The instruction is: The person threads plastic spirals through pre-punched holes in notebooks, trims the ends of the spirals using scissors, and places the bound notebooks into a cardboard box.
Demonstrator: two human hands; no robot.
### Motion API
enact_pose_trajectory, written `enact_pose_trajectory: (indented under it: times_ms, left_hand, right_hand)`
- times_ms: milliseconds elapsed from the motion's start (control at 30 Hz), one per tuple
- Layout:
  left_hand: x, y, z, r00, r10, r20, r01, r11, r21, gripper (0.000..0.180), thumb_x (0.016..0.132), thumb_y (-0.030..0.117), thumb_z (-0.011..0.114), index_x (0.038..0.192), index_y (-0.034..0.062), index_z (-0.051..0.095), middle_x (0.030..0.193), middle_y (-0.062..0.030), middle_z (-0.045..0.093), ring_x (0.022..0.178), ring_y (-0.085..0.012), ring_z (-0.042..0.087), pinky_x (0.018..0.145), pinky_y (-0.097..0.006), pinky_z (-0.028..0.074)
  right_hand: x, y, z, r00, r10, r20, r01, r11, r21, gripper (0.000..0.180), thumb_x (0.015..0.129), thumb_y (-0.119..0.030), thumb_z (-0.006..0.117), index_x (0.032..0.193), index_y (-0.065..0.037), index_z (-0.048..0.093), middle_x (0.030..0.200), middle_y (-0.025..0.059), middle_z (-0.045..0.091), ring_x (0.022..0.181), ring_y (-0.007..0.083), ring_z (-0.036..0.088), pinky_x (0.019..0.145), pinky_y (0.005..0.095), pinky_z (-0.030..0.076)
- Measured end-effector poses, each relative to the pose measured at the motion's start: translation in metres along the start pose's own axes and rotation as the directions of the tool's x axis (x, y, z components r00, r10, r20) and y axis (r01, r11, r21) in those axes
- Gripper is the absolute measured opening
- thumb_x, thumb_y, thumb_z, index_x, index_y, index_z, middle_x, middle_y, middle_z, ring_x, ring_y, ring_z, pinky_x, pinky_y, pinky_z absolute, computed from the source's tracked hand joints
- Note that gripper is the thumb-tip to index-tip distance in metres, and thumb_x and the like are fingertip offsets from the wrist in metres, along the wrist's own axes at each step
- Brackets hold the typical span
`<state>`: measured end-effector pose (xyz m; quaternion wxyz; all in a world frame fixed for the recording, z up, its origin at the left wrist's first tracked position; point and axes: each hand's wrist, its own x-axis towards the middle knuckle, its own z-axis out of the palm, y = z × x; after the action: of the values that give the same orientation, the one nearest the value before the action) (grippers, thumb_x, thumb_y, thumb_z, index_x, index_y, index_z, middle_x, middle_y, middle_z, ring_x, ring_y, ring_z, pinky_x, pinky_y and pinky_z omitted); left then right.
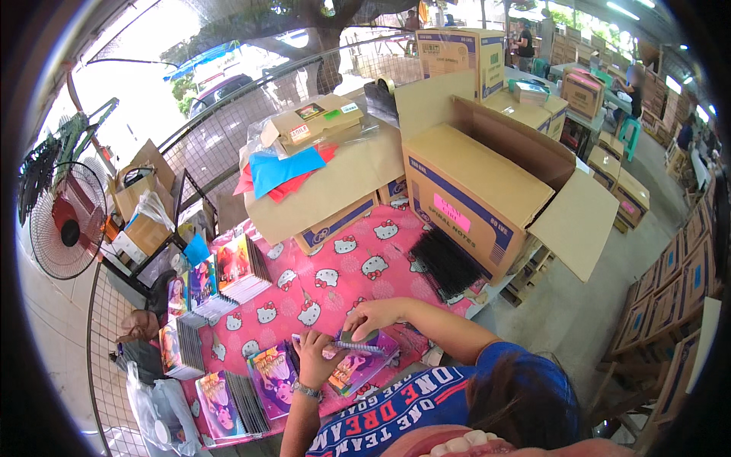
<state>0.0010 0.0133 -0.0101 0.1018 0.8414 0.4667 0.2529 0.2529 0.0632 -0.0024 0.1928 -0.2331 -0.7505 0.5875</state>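
Note:
A purple notebook [356, 373] with a colourful cover lies before me at the near edge of the table, its wire-bound edge turned away from me. My left hand [314, 358], with a watch at the wrist, is bent over the left end of that edge and grips it. My right hand [375, 315] is closed on a small dark object pressed to the binding; its kind is too small to tell. Left of my left hand lies another purple notebook [272, 379]. Black spiral coils [445, 263] lie heaped right of the hands, at the box.
Stacks of notebooks [228, 407] line the table's left side on a pink cartoon-cat cloth [327, 278]. A large open carton [472, 198] stands at the back right. Blue and red sheets [283, 171] lie on cardboard at the back. A fan [68, 221] is at far left.

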Motion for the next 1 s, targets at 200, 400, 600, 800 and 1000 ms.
enact_pose_trajectory:
  times_ms: [200, 400, 600, 800, 1000]
  left_hand:
    - [0.001, 0.005, 0.009, 0.995, 0.067, -0.077, -0.069, 0.997, -0.027, 0.04, 0.06, 0.034, 0.087, 0.085, 0.012, 0.064, 0.091, -0.0026, 0.057, 0.098, -0.0272, 0.053, 0.089, -0.056, 0.034]
    - [0.004, 0.014, 0.009, 0.998, 0.038, -0.059, -0.04, 0.999, -0.037, 0.042, 0.061, 0.034, 0.087, 0.088, 0.0114, 0.064, 0.091, -0.0033, 0.059, 0.097, -0.0265, 0.054, 0.09, -0.057, 0.034]
    - [-0.001, 0.01, 0.005, 0.999, 0.019, -0.037, -0.023, 0.995, -0.094, 0.04, 0.065, 0.03, 0.085, 0.092, 0.0094, 0.063, 0.094, -0.0053, 0.059, 0.099, -0.0286, 0.054, 0.093, -0.056, 0.034]
    - [-0.005, -0.012, -0.003, 0.997, 0.003, -0.082, -0.016, 0.988, -0.152, 0.033, 0.069, 0.011, 0.078, 0.098, 0.0058, 0.064, 0.105, -0.0144, 0.053, 0.102, -0.0338, 0.052, 0.089, -0.044, 0.043]
    - [0.001, -0.033, -0.018, 0.992, 0.038, -0.121, -0.061, 0.98, -0.187, 0.035, 0.068, 0.006, 0.08, 0.099, 0.0044, 0.064, 0.103, -0.0144, 0.053, 0.098, -0.034, 0.054, 0.085, -0.041, 0.047]
  right_hand:
    - [-0.002, 0.01, 0.0, 0.998, -0.032, -0.045, 0.028, 0.997, -0.078, 0.049, 0.08, -0.038, 0.075, 0.116, -0.005, 0.069, 0.11, 0.0137, 0.07, 0.101, 0.0227, 0.066, 0.089, 0.0354, 0.05]
    - [-0.009, 0.005, 0.001, 0.99, -0.124, -0.07, 0.135, 0.973, 0.185, 0.049, 0.078, -0.037, 0.076, 0.115, -0.006, 0.07, 0.111, 0.0136, 0.07, 0.1, 0.0197, 0.066, 0.088, 0.0342, 0.05]
    - [0.002, -0.007, 0.001, 0.994, -0.113, -0.015, 0.113, 0.974, 0.194, 0.05, 0.077, -0.037, 0.077, 0.113, -0.003, 0.069, 0.113, 0.0107, 0.069, 0.108, 0.0201, 0.062, 0.095, 0.0344, 0.046]
    - [0.022, 0.001, 0.001, 0.998, -0.05, 0.038, 0.037, 0.958, 0.285, 0.051, 0.077, -0.037, 0.078, 0.115, -0.004, 0.068, 0.113, 0.0104, 0.067, 0.113, 0.0221, 0.06, 0.098, 0.036, 0.044]
    - [0.053, -0.005, -0.008, 0.991, 0.016, 0.13, -0.057, 0.946, 0.32, 0.051, 0.077, -0.035, 0.079, 0.118, -0.006, 0.067, 0.124, 0.0078, 0.061, 0.116, 0.0185, 0.056, 0.097, 0.0327, 0.043]
